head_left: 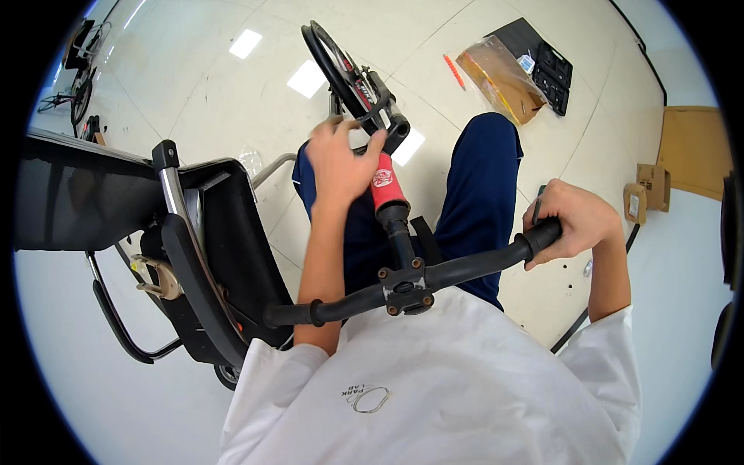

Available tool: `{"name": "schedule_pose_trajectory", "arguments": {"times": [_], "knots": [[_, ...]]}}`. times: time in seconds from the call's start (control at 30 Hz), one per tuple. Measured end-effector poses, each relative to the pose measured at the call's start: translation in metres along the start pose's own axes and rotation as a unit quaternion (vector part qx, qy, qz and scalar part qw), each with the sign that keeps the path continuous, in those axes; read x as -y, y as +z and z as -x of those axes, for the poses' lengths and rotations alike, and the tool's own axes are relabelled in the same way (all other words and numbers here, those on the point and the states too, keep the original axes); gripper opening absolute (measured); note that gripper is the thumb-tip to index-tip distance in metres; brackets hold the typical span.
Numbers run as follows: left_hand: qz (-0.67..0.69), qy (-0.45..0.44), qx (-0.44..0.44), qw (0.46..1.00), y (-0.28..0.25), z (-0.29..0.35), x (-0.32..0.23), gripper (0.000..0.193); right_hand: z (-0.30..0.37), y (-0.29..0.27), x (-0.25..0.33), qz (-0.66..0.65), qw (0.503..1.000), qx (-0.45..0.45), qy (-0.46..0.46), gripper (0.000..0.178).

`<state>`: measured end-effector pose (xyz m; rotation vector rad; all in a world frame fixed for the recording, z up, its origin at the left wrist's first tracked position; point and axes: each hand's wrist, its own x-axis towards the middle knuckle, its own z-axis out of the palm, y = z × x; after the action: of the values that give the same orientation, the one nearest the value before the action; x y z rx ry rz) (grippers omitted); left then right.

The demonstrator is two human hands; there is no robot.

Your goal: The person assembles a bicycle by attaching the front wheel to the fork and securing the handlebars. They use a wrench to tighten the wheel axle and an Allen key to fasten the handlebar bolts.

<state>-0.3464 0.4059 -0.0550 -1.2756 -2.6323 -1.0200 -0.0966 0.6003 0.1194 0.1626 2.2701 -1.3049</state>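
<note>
A small bike stands between my knees, its black handlebar [480, 266] crossing in front of my shirt. At the bar's right end my right hand [577, 221] is closed around the grip. A thin dark green piece [540, 203] shows beside its fingers; its kind is unclear. My left hand [339, 163] is beside the top of a red sleeve [385, 182] on the steering column, thumb and fingers apart, fingertips slightly blurred. Whether it touches the frame is hard to see. Farther out is the bike's black wheel [341, 70]. Bolts hold the stem clamp [406, 287].
A black chair with metal armrests [182, 209] stands close on the left. Ahead on the tiled floor lie a brown box in clear plastic [500, 77], an open black tool case [552, 74] and an orange strip [453, 71]. Cardboard boxes [653, 186] stand at the right wall.
</note>
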Motion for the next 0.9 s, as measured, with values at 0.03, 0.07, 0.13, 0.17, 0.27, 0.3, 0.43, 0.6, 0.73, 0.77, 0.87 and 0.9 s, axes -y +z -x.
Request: {"name": "schedule_pose_trajectory", "arguments": {"times": [0.03,0.07,0.13,0.17,0.27,0.3,0.43,0.6,0.73,0.77,0.87,0.9], "knots": [[0.158,-0.088,0.156,0.971,-0.009,-0.019,-0.005,0.054,-0.002,0.0,0.002,0.001,1.0,0.005,0.0,0.034],[0.109,-0.123,0.263,0.951,-0.01,-0.031,-0.011,0.057,-0.003,0.0,0.002,0.002,1.0,0.009,0.001,0.034],[0.042,-0.152,0.399,0.903,0.004,-0.042,-0.014,0.059,-0.002,0.003,-0.004,0.014,1.0,-0.004,-0.017,0.036],[0.024,-0.148,0.43,0.89,0.015,-0.042,-0.007,0.059,-0.003,0.004,-0.008,0.02,0.999,-0.012,-0.028,0.037],[0.019,-0.129,0.47,0.873,0.028,-0.046,-0.008,0.054,0.003,0.003,-0.009,-0.053,0.996,-0.055,-0.045,0.034],[0.022,-0.124,0.472,0.872,0.028,-0.049,-0.011,0.051,0.006,0.006,-0.012,-0.115,0.988,-0.097,-0.018,0.032],[0.048,-0.103,0.479,0.87,0.036,-0.053,-0.011,0.047,0.014,0.024,-0.025,-0.26,0.907,-0.328,0.043,0.038],[0.079,-0.1,0.455,0.881,0.049,-0.051,-0.009,0.035,0.018,0.059,-0.046,-0.17,0.782,-0.599,0.02,0.037],[0.075,-0.101,0.467,0.875,0.057,-0.053,-0.005,0.047,0.008,0.084,-0.02,-0.044,0.675,-0.732,0.08,0.032],[0.078,-0.102,0.448,0.885,0.061,-0.051,-0.001,0.047,0.014,0.091,-0.021,0.025,0.676,-0.731,0.088,0.031],[0.096,-0.107,0.459,0.877,0.057,-0.049,0.002,0.045,0.029,0.113,-0.014,0.208,0.667,-0.704,0.128,0.029],[0.1,-0.105,0.46,0.876,0.056,-0.049,0.006,0.045,0.032,0.12,-0.008,0.197,0.657,-0.72,0.1,0.029]]}}
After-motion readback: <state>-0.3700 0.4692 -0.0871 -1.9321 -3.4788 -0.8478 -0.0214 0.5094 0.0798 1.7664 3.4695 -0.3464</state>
